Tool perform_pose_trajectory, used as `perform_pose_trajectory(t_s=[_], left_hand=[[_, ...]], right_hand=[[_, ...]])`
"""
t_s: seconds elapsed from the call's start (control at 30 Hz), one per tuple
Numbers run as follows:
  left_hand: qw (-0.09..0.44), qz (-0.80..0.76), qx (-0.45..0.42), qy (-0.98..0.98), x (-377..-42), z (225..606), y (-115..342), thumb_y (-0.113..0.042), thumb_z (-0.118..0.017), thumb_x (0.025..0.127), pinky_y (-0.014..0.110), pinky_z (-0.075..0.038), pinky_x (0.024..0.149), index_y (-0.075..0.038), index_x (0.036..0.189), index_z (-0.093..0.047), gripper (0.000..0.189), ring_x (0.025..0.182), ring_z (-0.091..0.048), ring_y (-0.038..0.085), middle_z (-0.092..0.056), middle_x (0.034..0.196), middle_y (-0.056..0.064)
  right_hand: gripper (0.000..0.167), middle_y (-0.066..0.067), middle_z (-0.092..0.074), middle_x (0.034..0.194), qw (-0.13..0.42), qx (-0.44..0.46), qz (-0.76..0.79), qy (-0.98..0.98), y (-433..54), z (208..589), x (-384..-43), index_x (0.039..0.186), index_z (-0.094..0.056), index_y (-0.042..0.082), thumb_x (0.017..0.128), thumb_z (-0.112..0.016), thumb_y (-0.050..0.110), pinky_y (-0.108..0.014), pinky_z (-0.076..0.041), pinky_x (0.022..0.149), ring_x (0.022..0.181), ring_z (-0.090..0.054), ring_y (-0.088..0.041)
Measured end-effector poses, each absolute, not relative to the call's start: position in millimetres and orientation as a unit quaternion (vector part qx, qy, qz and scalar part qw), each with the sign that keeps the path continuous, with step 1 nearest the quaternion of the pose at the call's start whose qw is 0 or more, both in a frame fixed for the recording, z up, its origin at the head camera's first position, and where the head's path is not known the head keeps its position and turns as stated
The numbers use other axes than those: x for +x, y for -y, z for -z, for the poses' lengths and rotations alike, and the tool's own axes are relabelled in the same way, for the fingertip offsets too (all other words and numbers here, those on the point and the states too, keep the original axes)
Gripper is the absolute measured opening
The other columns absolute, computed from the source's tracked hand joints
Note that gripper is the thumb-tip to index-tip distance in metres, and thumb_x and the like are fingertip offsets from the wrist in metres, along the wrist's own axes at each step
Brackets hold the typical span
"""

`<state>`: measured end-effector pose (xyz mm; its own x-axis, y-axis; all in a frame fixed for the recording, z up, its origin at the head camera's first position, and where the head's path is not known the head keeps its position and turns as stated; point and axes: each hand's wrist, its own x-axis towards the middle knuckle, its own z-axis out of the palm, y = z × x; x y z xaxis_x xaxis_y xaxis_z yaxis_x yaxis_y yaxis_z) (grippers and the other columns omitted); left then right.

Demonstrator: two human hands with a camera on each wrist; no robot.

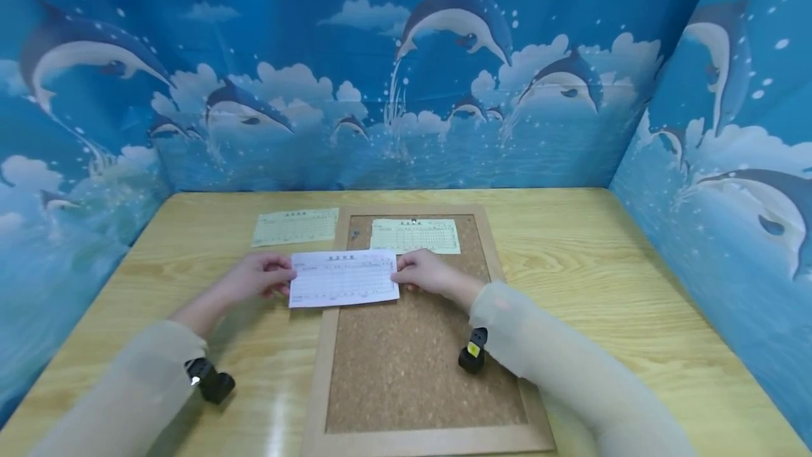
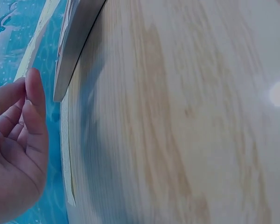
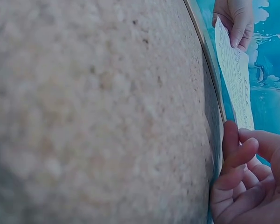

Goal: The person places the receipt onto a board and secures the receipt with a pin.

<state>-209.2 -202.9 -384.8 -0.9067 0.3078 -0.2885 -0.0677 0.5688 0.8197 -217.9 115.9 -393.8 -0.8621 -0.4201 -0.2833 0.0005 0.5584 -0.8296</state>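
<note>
A white printed form (image 1: 343, 279) is stretched between both hands over the upper left part of a wood-framed cork board (image 1: 419, 365). My left hand (image 1: 256, 276) pinches its left edge between thumb and fingers. At the opposite edge my right hand (image 1: 430, 275) pinches it the same way. In the right wrist view the sheet (image 3: 235, 79) runs tilted from one hand to the other, raised off the cork. Behind it, a pale green form (image 1: 415, 235) lies at the top of the board, with a small pin (image 1: 414, 221) at its upper edge.
Another pale green form (image 1: 295, 226) lies on the wooden table (image 1: 571, 252), left of the board's top corner. A small cluster of pins (image 1: 356, 234) sits at the cork's upper left. Blue dolphin-print curtains (image 1: 304, 154) enclose the table's back and sides.
</note>
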Motion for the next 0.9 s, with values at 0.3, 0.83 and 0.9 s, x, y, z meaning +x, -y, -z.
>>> perform_pose_trajectory(t_s=[0.3,0.83,0.9], left_hand=[[0.206,-0.454,0.065,-0.864,-209.3,386.5,194.8,-0.014,-0.056,0.094,0.029,-0.048,0.058,0.005,0.104,-0.058,0.021,0.070,-0.061,0.017,-0.065,0.078,0.005],[0.220,-0.475,0.068,-0.849,-210.1,391.5,173.3,-0.015,-0.057,0.093,0.031,-0.050,0.063,0.003,0.104,-0.057,0.021,0.072,-0.062,0.016,-0.066,0.080,0.006],[0.220,-0.476,0.068,-0.849,-210.6,392.4,172.3,-0.015,-0.057,0.093,0.031,-0.050,0.063,0.003,0.102,-0.057,0.020,0.072,-0.062,0.016,-0.065,0.079,0.006]], right_hand=[[0.015,0.001,-0.051,0.062,0.222,-0.116,0.462,-0.851,-124.7,397.0,-218.9,0.077,-0.060,0.005,0.089,-0.063,0.015,-0.024,-0.035,0.050,0.055,-0.045,-0.011],[0.013,-0.001,-0.053,0.066,0.221,-0.090,0.459,-0.855,-147.2,399.6,-216.4,0.086,-0.065,0.005,0.090,-0.062,0.016,-0.025,-0.038,0.053,0.058,-0.047,-0.012],[0.013,0.000,-0.053,0.065,0.220,-0.088,0.461,-0.855,-148.7,399.4,-216.5,0.087,-0.065,0.005,0.090,-0.062,0.017,-0.025,-0.037,0.052,0.057,-0.046,-0.012]])
